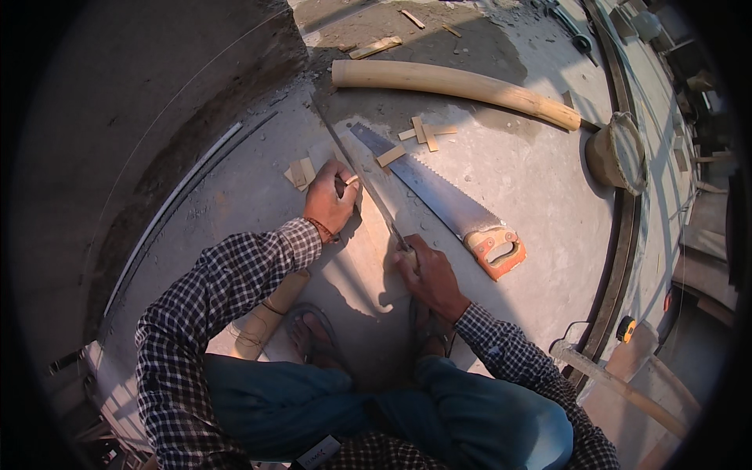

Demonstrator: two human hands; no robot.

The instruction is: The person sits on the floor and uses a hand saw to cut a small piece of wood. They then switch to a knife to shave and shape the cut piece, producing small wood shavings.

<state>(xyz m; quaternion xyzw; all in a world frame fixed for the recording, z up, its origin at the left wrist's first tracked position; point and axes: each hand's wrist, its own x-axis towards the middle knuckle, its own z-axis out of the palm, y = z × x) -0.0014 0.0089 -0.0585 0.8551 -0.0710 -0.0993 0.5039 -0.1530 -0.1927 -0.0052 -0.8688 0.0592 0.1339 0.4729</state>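
My left hand (329,200) is closed on a small pale piece of wood (352,181), whose end sticks out between thumb and fingers. My right hand (431,274) grips the handle end of a long, thin metal tool (376,200). Its narrow length slants up and away to the left, passing close beside the wood; whether it is a file or a blade I cannot tell, nor whether the two touch. A handsaw (450,196) with an orange and wooden handle lies flat on the concrete, right of the tool. Small flat wood offcuts (301,172) rest just beyond my left hand.
A long curved wooden pole (454,84) lies across the far side. More wood strips (423,133) are near the saw tip. At the right are a bucket (616,153), a hammer (619,384) and a yellow-black tape measure (625,329). A wooden block (270,313) sits by my left foot.
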